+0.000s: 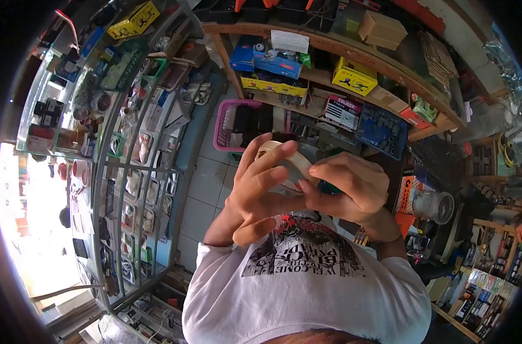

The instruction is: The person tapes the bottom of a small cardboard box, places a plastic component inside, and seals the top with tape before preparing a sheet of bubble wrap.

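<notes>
A pale, cream-coloured ring like a roll of tape (298,162) is held up in front of the chest, tilted. My left hand (255,195) is wrapped round its left side, with fingers over the upper edge and the thumb underneath. My right hand (350,186) pinches the ring's right side between thumb and forefinger. The thumbs are close together below the ring. Parts of the ring are hidden behind the fingers. Behind the hands is a white printed shirt (307,292).
Glass shelves (106,166) full of small goods stand at the left. A pink basket (219,126) sits on the tiled floor ahead. A wooden shelf (341,51) holds yellow boxes (354,76) and a blue tray (381,131). A clear round container (439,206) is at the right.
</notes>
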Available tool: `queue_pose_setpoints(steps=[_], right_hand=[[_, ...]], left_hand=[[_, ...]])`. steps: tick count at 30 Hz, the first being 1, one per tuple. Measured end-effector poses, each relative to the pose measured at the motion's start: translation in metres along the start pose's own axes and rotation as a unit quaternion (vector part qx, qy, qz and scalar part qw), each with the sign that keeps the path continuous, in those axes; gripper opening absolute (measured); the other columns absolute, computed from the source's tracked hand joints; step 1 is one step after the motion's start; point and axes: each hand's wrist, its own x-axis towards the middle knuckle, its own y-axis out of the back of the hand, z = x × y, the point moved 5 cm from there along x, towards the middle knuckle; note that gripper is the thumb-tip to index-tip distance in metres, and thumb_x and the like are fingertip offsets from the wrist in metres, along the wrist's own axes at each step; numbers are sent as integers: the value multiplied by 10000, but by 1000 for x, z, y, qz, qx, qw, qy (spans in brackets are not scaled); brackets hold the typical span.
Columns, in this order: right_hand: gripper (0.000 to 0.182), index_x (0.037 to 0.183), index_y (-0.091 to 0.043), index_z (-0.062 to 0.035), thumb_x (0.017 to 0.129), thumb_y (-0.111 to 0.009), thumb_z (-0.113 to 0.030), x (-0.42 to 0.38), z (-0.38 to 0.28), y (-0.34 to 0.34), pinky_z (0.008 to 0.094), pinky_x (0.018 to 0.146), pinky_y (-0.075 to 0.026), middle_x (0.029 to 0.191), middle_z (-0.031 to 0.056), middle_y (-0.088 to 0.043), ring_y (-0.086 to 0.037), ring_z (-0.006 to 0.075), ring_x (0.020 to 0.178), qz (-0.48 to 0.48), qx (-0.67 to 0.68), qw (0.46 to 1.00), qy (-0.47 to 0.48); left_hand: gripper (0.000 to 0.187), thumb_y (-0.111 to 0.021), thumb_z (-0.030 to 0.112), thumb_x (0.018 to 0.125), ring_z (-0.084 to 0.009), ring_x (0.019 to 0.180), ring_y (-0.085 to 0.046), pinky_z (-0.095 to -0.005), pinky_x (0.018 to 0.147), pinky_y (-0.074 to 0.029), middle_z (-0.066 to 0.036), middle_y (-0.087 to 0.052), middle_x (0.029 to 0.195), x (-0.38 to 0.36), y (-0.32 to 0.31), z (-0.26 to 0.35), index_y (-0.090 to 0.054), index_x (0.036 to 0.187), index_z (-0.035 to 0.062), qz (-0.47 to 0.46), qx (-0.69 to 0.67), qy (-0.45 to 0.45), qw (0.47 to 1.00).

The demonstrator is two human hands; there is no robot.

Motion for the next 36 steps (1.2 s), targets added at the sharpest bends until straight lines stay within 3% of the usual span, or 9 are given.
queue_pose_setpoints(steps=[6,13,20,25,31,36], right_hand=[[388,988,-625,-72,693,-874,-36,0,-7,-7,314,556,-575,814,68,-697,-714,225,676,-23,48,997,59],[394,1035,-667,-30,701,-877,-22,3,-19,-6,308,578,-570,836,63,-663,-685,209,688,21,79,996,42],[461,1097,-685,-12,689,-894,-58,0,-26,-3,302,568,-577,827,58,-657,-687,215,669,8,97,991,95],[343,997,-675,-19,717,-872,-52,-2,-33,0,297,543,-574,810,64,-652,-683,215,656,0,95,989,116],[310,884,-590,-65,739,-863,-51,-6,-36,0,303,518,-569,807,70,-654,-680,218,640,5,81,992,95],[394,1040,-622,-66,733,-867,-45,-5,-40,1,305,510,-564,786,67,-656,-680,210,642,12,108,989,96]], left_hand=[[667,-792,157,728,-473,1201,-629,-740,977,-405,-167,-541,1381,6,4,12,-486,1319,196,99,-70,-37,992],[522,-651,174,836,-516,1158,-631,-787,955,-375,-191,-542,1338,15,11,21,-433,1311,170,109,-83,-99,986],[384,-509,191,945,-560,1114,-632,-833,932,-345,-215,-544,1295,17,12,29,-381,1304,144,114,-101,-131,980],[266,-485,222,1002,-562,1036,-657,-852,845,-402,-175,-506,1301,14,12,38,-333,1221,208,115,-106,-134,978],[220,-414,210,1002,-550,1067,-659,-853,864,-374,-172,-581,1279,17,10,47,-349,1202,146,152,-94,-139,974],[289,-493,177,981,-535,1034,-674,-850,845,-396,-150,-559,1285,18,14,51,-340,1225,153,142,-89,-131,977]])
